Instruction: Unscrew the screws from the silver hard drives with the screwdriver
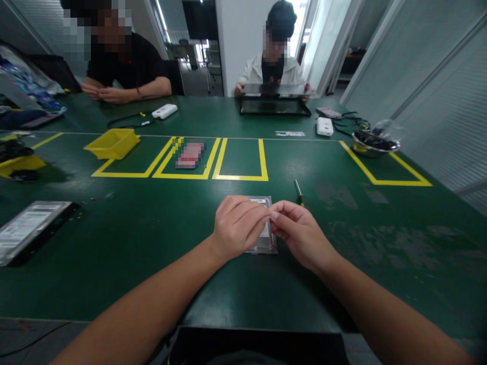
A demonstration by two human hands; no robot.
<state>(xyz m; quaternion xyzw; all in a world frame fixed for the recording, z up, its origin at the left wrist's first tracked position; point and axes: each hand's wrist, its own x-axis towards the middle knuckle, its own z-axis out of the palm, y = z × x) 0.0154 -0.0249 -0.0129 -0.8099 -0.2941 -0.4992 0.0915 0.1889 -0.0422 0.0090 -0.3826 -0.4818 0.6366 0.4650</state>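
Note:
A silver hard drive [262, 245] with a white label lies flat on the green table in front of me, partly covered by my hands. Above it, my left hand [239, 225] is closed, its fingertips pinched together. My right hand [299, 230] meets it there, thumb and forefinger also pinched. Whatever sits between the fingertips is too small or hidden to make out. Just beyond my right hand lies a screwdriver [299, 191], its metal shaft pointing away and its handle partly behind the hand.
Another hard drive [32, 223] lies at the left. Further off are a yellow bin [114, 144], a pixelated pinkish thing [191, 154] inside yellow tape, and a metal bowl [375, 144] of dark items. Two people sit across the table; one holds a dark flat panel [276, 91].

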